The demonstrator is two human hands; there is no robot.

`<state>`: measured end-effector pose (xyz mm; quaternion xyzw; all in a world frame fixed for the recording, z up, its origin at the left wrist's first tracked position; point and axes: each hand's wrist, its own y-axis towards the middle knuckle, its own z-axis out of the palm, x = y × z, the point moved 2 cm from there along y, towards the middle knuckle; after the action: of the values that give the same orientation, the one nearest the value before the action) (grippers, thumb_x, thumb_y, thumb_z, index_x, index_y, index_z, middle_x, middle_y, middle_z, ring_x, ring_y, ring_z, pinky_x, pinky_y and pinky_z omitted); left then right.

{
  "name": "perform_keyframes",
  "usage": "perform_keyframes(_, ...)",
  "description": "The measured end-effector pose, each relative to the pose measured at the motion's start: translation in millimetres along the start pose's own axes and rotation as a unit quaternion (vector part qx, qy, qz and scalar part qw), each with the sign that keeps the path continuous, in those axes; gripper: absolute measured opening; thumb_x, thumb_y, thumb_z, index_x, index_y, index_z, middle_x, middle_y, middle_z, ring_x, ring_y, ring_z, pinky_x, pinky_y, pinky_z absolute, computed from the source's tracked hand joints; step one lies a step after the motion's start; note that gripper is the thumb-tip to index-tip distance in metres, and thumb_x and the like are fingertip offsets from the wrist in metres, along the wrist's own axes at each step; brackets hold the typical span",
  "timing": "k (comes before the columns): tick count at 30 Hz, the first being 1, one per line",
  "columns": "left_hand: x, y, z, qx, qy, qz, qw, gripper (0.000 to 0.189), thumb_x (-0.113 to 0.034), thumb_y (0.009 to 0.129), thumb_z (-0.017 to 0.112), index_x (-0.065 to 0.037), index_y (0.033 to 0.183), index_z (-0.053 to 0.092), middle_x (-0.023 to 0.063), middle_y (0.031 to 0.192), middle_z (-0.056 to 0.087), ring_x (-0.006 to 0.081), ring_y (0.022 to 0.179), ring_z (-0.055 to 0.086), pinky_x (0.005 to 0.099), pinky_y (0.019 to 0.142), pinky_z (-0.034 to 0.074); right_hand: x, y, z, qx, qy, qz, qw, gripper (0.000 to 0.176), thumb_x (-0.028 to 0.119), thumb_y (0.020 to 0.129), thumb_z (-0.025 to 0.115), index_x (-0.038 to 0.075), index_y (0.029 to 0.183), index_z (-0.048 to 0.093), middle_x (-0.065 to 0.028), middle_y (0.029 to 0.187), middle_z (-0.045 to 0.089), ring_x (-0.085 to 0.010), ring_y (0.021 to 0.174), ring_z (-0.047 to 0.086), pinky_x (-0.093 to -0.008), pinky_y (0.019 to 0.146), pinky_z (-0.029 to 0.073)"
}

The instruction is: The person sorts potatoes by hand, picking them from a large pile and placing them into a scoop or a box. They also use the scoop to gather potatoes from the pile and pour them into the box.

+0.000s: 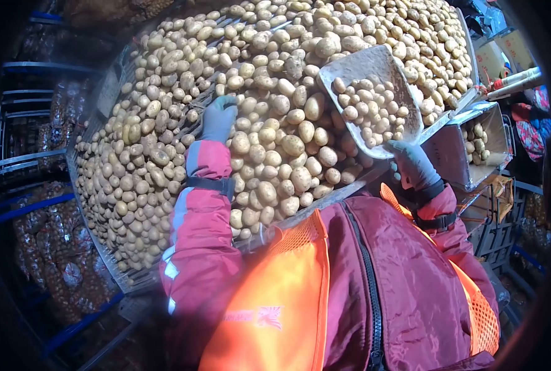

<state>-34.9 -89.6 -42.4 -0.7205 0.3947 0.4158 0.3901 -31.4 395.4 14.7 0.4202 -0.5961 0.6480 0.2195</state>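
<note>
A wide heap of potatoes (288, 145) spreads over a large table in front of me. My left hand (219, 117), in a grey glove, rests on the heap with its fingers bent; what lies under the fingertips is hidden. Beside it, on its left, are some dark thin strands (192, 114) among the potatoes. On the right, my gloved right hand (411, 162) grips the near edge of a pale, worn scoop (416, 117). Several small potatoes (371, 108) lie inside the scoop.
At the right stands a cardboard box (448, 151) with potatoes in it. Blue-framed racks with filled net bags (59, 260) are at the left. The table's raised edge (105, 256) borders the heap. A person's patterned sleeve (532, 133) shows at far right.
</note>
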Motion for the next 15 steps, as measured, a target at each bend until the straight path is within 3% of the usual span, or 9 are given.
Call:
perform_keyframes(2,-15,1,14,0.010,0.040,0.012,0.999,0.027,-0.005,0.085,0.066,0.000,0.111,0.070,0.0070,0.094,0.072,0.0145,0.081,0.065,0.0282,0.076,0.053,13,0,2,0.018,-0.101,-0.036,0.994,0.022,0.023,0.102,0.054,0.011,0.090,0.066,0.0032,0.065,0.053,-0.0081,0.053,0.048,-0.0269,0.044,0.034)
perform_keyframes(3,-29,-3,23,0.014,0.091,0.064,0.994,0.030,-0.009,0.086,0.067,0.000,0.115,0.069,0.0092,0.099,0.072,0.0179,0.089,0.066,0.0306,0.082,0.053,24,-13,5,0.040,0.077,0.059,0.995,0.023,0.021,0.103,0.052,0.010,0.091,0.069,0.0035,0.065,0.053,-0.0081,0.054,0.048,-0.0274,0.046,0.035)
perform_keyframes(4,-41,-6,37,0.022,0.139,0.118,0.983,0.034,-0.013,0.088,0.068,0.000,0.119,0.068,0.0115,0.104,0.073,0.0213,0.096,0.068,0.0331,0.088,0.053,26,-13,3,0.045,0.052,0.036,0.997,0.023,0.024,0.102,0.055,0.009,0.093,0.070,0.0029,0.065,0.054,-0.0083,0.054,0.049,-0.0267,0.045,0.036)
perform_keyframes(5,-34,2,47,0.016,0.206,0.203,0.957,0.036,-0.018,0.089,0.069,-0.001,0.120,0.068,0.0172,0.113,0.070,0.0276,0.103,0.068,0.0375,0.092,0.053,26,-12,2,0.054,0.102,0.080,0.990,0.018,0.025,0.098,0.059,0.011,0.093,0.069,0.0022,0.068,0.058,-0.0090,0.055,0.051,-0.0255,0.047,0.039)
perform_keyframes(6,-45,0,63,0.032,0.199,0.170,0.965,0.036,-0.017,0.091,0.069,-0.001,0.123,0.067,0.0163,0.117,0.070,0.0249,0.107,0.066,0.0357,0.097,0.051,25,-10,-4,0.059,0.155,0.119,0.979,0.014,0.025,0.094,0.063,0.012,0.092,0.068,0.0015,0.071,0.061,-0.0097,0.056,0.054,-0.0243,0.048,0.042)
perform_keyframes(8,-72,-8,96,0.038,0.231,0.243,0.941,0.038,-0.019,0.092,0.070,-0.001,0.125,0.066,0.0161,0.121,0.067,0.0260,0.111,0.064,0.0361,0.099,0.050,-15,12,-26,0.082,0.159,0.134,0.975,0.018,0.027,0.095,0.064,0.012,0.087,0.069,0.0007,0.069,0.060,-0.0115,0.053,0.052,-0.0266,0.047,0.041)
perform_keyframes(12,-118,-28,163,0.079,0.272,0.292,0.914,0.041,-0.021,0.092,0.071,-0.003,0.128,0.064,0.0168,0.127,0.063,0.0310,0.118,0.060,0.0392,0.104,0.048,-18,4,-52,0.072,0.079,0.036,0.994,0.033,0.037,0.093,0.068,0.005,0.088,0.069,-0.0033,0.070,0.060,-0.0152,0.054,0.056,-0.0308,0.047,0.045)
perform_keyframes(14,-131,-30,198,0.082,0.279,0.354,0.889,0.043,-0.019,0.090,0.071,-0.004,0.129,0.063,0.0170,0.129,0.063,0.0334,0.120,0.059,0.0418,0.106,0.046,-14,-3,-73,0.043,0.116,0.097,0.988,0.036,0.039,0.093,0.067,0.004,0.091,0.069,-0.0063,0.071,0.062,-0.0178,0.053,0.057,-0.0319,0.048,0.047)
perform_keyframes(15,-133,-27,213,0.089,0.288,0.361,0.883,0.046,-0.019,0.090,0.072,-0.004,0.132,0.061,0.0179,0.130,0.062,0.0349,0.123,0.057,0.0434,0.109,0.044,-9,-8,-82,0.028,0.105,0.079,0.991,0.038,0.041,0.092,0.067,0.003,0.092,0.069,-0.0080,0.071,0.062,-0.0198,0.051,0.057,-0.0327,0.047,0.047)
